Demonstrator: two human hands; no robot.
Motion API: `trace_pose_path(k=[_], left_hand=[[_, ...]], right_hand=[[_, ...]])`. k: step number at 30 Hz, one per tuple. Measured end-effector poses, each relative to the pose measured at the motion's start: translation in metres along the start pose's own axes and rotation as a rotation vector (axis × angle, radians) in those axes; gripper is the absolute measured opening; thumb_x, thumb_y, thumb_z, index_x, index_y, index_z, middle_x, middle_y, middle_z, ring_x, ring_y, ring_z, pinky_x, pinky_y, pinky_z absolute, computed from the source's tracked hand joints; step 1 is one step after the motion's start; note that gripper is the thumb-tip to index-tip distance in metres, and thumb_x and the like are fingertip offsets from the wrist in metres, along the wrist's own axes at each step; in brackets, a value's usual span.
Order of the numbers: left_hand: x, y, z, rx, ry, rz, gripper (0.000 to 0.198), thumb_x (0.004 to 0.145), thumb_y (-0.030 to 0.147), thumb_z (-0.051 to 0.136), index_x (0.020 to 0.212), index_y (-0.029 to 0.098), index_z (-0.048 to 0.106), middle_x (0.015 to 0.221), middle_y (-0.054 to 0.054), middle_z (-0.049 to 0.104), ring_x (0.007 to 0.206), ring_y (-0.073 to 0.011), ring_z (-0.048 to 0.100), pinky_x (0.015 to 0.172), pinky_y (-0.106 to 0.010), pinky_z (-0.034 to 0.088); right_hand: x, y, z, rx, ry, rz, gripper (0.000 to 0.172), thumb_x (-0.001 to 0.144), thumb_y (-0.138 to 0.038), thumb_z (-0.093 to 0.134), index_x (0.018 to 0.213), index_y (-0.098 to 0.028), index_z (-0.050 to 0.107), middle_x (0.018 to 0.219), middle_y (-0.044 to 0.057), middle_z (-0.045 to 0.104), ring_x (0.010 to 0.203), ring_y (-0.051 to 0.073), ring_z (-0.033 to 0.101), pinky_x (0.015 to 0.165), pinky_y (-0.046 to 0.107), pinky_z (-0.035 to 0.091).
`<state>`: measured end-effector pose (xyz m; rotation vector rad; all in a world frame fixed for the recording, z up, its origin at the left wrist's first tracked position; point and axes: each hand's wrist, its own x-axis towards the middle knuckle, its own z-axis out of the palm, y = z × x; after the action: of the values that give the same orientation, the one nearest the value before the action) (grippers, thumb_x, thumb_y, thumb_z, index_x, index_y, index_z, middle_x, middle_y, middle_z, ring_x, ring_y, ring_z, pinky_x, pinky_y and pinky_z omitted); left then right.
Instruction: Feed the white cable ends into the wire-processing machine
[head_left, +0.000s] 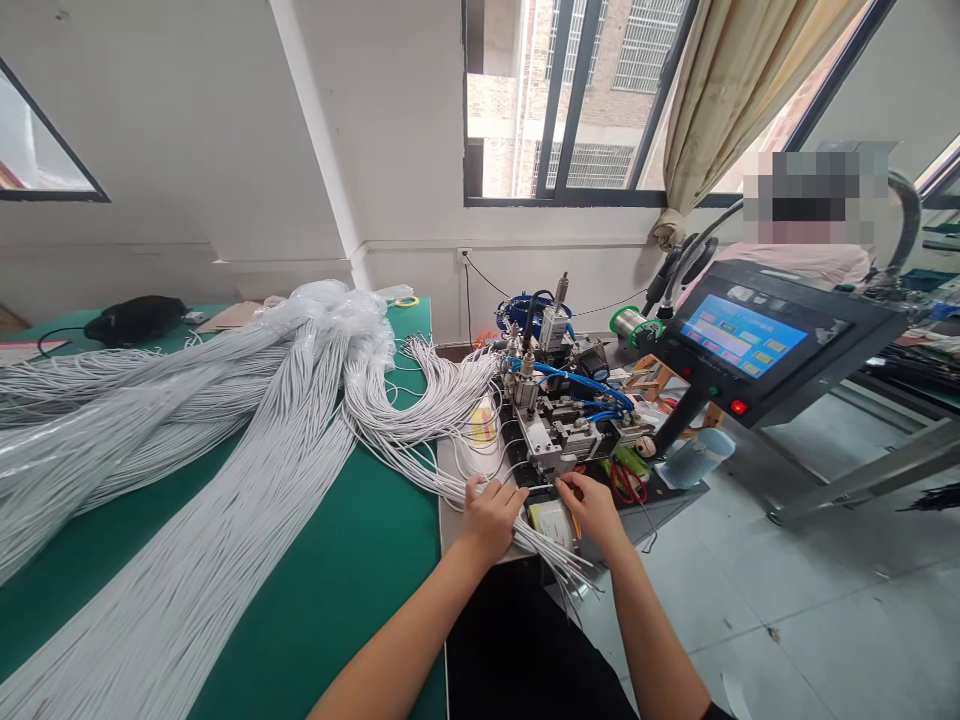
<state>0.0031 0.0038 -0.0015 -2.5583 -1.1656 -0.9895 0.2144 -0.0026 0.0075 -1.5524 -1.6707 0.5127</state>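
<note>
Both hands meet at the front of a small bench machine (pixel 544 435) with metal cylinders and blue air hoses. My left hand (pixel 491 518) is closed on a white cable (pixel 538 488) and lies over a bunch of similar cables. That short stretch of cable runs level toward my right hand (pixel 592 507), whose thumb and forefinger pinch its end just below the machine's front block. Loose ends of the cable bunch (pixel 551 548) stick out under my hands toward my lap. Exactly how the left fingers wrap the cable is partly hidden.
Long bundles of white cables (pixel 247 480), partly in plastic wrap, cover the green table (pixel 360 590) at left. A touchscreen panel (pixel 742 335) on an arm stands right, near a solder spool (pixel 634 325). Red-handled scissors (pixel 628 482) lie beside the machine. Another person (pixel 795 262) sits behind the panel.
</note>
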Motion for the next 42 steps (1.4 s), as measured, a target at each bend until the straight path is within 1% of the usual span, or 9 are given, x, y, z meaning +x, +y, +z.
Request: trace_pose_path(k=[5,11,16,19,24,29,31,36,42], left_hand=[[-0.001,-0.001,0.004,0.008,-0.029,0.004,0.036,0.078,0.007,0.049,0.107,0.024,0.061,0.087,-0.004,0.069,0.082,-0.0208,0.057,0.087,-0.043,0.027],[0.000,-0.002,0.008,-0.006,-0.054,-0.013,0.035,0.077,0.007,0.052,0.106,0.024,0.061,0.085,-0.003,0.069,0.083,-0.0217,0.057,0.091,-0.047,0.027],[0.000,0.000,0.006,-0.027,-0.055,-0.042,0.035,0.076,0.007,0.052,0.104,0.025,0.062,0.086,-0.002,0.070,0.085,-0.0226,0.057,0.095,-0.051,0.025],[0.000,0.001,0.004,-0.047,-0.039,-0.061,0.037,0.073,0.005,0.053,0.103,0.026,0.062,0.087,-0.003,0.070,0.087,-0.0236,0.058,0.097,-0.053,0.024],[0.001,0.001,0.001,-0.065,-0.015,-0.084,0.036,0.074,0.005,0.052,0.101,0.026,0.062,0.094,-0.004,0.070,0.095,-0.0258,0.058,0.102,-0.058,0.020],[0.002,0.002,-0.004,-0.036,0.010,-0.114,0.033,0.078,0.012,0.054,0.106,0.026,0.061,0.116,-0.007,0.065,0.109,-0.0293,0.054,0.105,-0.064,0.011],[0.002,0.002,-0.006,-0.034,0.010,-0.093,0.035,0.077,0.011,0.055,0.106,0.027,0.062,0.116,-0.006,0.065,0.109,-0.0290,0.055,0.106,-0.064,0.011],[0.001,0.001,-0.007,-0.045,0.041,-0.075,0.033,0.078,0.011,0.056,0.105,0.029,0.063,0.111,-0.005,0.067,0.105,-0.0271,0.057,0.107,-0.062,0.011],[0.000,0.000,-0.007,-0.075,0.065,-0.073,0.031,0.081,0.012,0.052,0.105,0.030,0.063,0.107,-0.003,0.068,0.102,-0.0246,0.058,0.108,-0.058,0.010]], right_hand=[[0.007,0.009,0.005,0.168,-0.066,0.015,0.030,0.083,-0.046,0.051,0.069,-0.020,0.058,0.064,-0.001,0.054,0.061,0.016,0.047,0.060,0.026,0.037],[0.015,0.022,0.013,0.388,-0.163,0.158,0.035,0.074,-0.051,0.057,0.061,-0.019,0.049,0.059,-0.004,0.043,0.058,0.013,0.039,0.054,0.023,0.033],[0.014,0.027,0.023,0.471,-0.175,0.250,0.043,0.075,-0.060,0.051,0.062,-0.020,0.044,0.053,-0.007,0.035,0.049,0.010,0.032,0.047,0.022,0.029],[0.011,0.027,0.023,0.488,-0.156,0.280,0.049,0.072,-0.067,0.052,0.061,-0.020,0.046,0.051,-0.007,0.036,0.047,0.009,0.032,0.045,0.021,0.028],[0.005,0.025,0.012,0.446,-0.075,0.269,0.050,0.067,-0.067,0.062,0.062,-0.018,0.054,0.056,-0.003,0.047,0.054,0.013,0.042,0.052,0.024,0.033],[-0.007,0.013,-0.007,0.372,-0.019,0.235,0.043,0.080,-0.058,0.055,0.071,-0.017,0.060,0.062,0.000,0.051,0.060,0.015,0.045,0.057,0.025,0.034],[-0.014,0.001,-0.017,0.329,-0.104,0.179,0.039,0.084,-0.053,0.054,0.072,-0.017,0.062,0.065,0.000,0.054,0.062,0.015,0.047,0.058,0.025,0.036],[-0.029,-0.028,-0.044,0.239,-0.430,0.094,0.034,0.086,-0.046,0.056,0.072,-0.017,0.068,0.065,0.000,0.059,0.059,0.014,0.048,0.053,0.024,0.034],[-0.038,-0.034,-0.066,0.152,-0.705,0.054,0.026,0.079,-0.043,0.065,0.079,-0.018,0.072,0.070,0.002,0.064,0.064,0.016,0.053,0.055,0.024,0.036]])
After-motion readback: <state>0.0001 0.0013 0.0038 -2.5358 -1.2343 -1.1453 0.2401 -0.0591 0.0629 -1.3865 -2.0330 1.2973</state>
